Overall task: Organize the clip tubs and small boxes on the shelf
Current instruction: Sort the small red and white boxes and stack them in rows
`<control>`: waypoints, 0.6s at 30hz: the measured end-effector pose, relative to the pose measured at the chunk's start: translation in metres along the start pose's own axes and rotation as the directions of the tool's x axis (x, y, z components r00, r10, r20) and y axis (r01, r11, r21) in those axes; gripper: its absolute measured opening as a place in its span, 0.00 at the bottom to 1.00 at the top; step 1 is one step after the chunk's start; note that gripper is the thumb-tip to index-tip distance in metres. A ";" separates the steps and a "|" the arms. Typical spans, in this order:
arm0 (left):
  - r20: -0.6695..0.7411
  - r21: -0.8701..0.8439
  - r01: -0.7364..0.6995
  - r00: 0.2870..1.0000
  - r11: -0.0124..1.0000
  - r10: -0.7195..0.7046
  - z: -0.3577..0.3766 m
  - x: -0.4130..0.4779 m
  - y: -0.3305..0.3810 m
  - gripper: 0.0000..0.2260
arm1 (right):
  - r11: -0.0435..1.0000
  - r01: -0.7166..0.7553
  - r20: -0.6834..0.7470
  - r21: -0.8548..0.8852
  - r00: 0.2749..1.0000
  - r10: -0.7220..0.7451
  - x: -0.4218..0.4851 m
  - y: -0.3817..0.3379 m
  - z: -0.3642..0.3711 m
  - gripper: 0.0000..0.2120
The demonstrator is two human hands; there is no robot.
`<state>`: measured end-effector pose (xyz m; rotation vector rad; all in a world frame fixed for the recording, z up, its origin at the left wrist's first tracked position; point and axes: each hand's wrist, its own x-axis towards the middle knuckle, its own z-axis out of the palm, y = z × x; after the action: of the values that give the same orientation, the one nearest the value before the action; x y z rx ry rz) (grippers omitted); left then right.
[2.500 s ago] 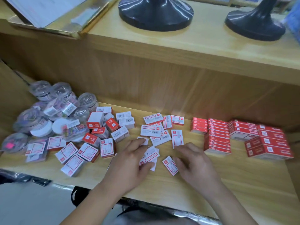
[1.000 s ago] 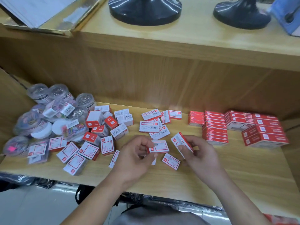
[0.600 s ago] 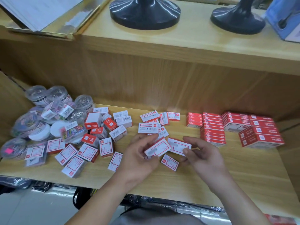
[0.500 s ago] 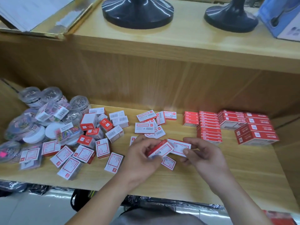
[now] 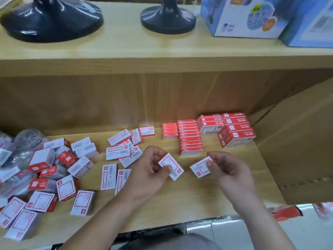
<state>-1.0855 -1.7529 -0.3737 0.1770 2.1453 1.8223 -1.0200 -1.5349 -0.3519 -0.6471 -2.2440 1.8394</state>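
Looks like a stationery shop, at a wooden stock shelf point(image 5: 198, 195)
Told by dozens of identical barcoded small boxes point(image 5: 118, 152) loose along the shelf's left and middle, matching red packs point(image 5: 191, 139) stacked in neat rows at its back right corner, clear clip tubs point(image 5: 30, 139) heaped at the left edge, and, on the upper shelf point(image 5: 126, 49), printed blue cartons point(image 5: 241, 17) beside two black round bases point(image 5: 52, 20)

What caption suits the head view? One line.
Left hand pinches one small box, right hand a second box, over the shelf.
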 end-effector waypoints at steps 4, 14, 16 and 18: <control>0.082 0.146 -0.010 0.997 0.989 -0.002 0.010 0.005 -0.011 0.14 | 0.793 0.340 0.105 -0.505 0.937 -0.335 0.009 -0.001 -0.006 0.10; 0.185 0.613 -0.393 0.915 0.685 0.359 -0.007 0.009 -0.028 0.09 | 0.669 0.389 0.202 -0.634 0.918 -0.342 0.008 0.040 0.011 0.17; 0.181 0.597 -0.388 0.918 0.703 0.353 -0.006 0.009 -0.028 0.10 | 0.645 0.420 0.242 -0.639 0.905 -0.349 0.005 0.046 0.008 0.22; 0.165 0.591 -0.370 0.925 0.717 0.342 -0.003 0.010 -0.030 0.10 | 0.682 0.390 0.194 -0.618 0.917 -0.348 0.012 0.042 0.008 0.25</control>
<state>-1.0924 -1.7583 -0.4038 0.8282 2.7466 1.1695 -1.0242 -1.5311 -0.3958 -0.1705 -2.7956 0.8733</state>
